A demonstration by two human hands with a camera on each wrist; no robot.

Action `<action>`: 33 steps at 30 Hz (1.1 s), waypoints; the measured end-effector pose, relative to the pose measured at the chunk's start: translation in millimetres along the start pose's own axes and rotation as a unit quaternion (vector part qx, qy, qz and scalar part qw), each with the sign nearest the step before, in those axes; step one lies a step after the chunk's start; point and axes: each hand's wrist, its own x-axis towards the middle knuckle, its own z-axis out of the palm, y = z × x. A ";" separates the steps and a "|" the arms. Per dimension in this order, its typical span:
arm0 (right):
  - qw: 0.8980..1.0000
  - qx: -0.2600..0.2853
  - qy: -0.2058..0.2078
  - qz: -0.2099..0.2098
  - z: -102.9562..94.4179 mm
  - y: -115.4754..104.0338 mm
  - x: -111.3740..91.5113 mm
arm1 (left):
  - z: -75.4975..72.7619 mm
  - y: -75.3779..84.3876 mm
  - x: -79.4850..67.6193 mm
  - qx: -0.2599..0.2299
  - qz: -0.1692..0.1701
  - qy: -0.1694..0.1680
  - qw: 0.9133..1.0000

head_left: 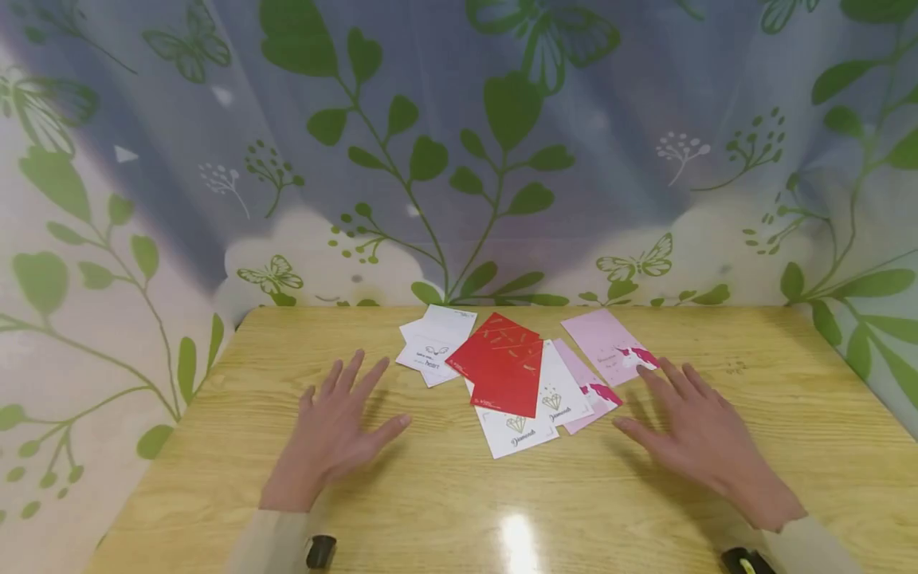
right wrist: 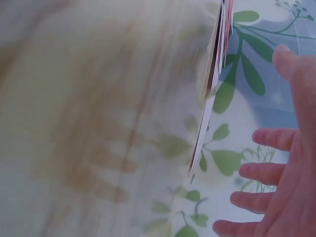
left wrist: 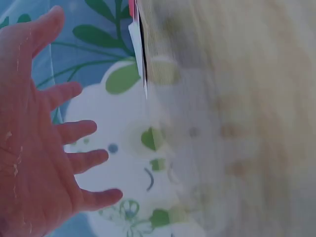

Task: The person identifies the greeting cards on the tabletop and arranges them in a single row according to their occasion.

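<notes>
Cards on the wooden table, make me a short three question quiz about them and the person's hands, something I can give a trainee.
1. Fill in the blank: the white cards with a gem drawing, partly under the red cards, bear the word ____.
2. Short answer: which colour of card lies nearest the right hand?
3. True or false: the left hand is gripping a card.

Key:
1. Diamonds.
2. Pink; the pink cards show a unicorn.
3. False; it is spread open and holds nothing.
</notes>
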 end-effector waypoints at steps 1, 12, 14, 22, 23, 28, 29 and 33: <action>1.000 0.002 0.004 -0.007 0.4 -1.9 2.4 | -0.2 2.1 4.0 -0.007 0.008 0.000 1.000; 0.996 0.061 0.047 -0.047 9.8 -23.6 33.1 | -0.2 31.5 62.7 -0.086 0.088 -0.030 0.992; 0.996 0.064 0.047 -0.050 13.2 -26.9 40.0 | 1.3 34.9 74.3 -0.085 0.109 -0.029 0.990; 0.992 0.109 0.039 -0.055 22.7 -41.3 66.2 | 10.4 47.1 114.4 -0.091 0.155 -0.089 0.980; 0.991 0.115 0.037 -0.055 23.5 -42.7 69.1 | 11.9 49.0 118.3 -0.092 0.154 -0.097 0.979; 0.989 0.139 0.025 -0.053 26.8 -46.7 85.3 | 17.4 58.7 139.5 -0.066 0.154 -0.117 0.979; 0.988 0.142 0.023 -0.051 27.8 -47.2 89.0 | 17.6 60.7 143.3 -0.060 0.152 -0.123 0.979; 0.986 0.156 0.014 -0.050 31.6 -50.0 104.4 | 18.4 67.7 156.8 -0.039 0.139 -0.162 0.976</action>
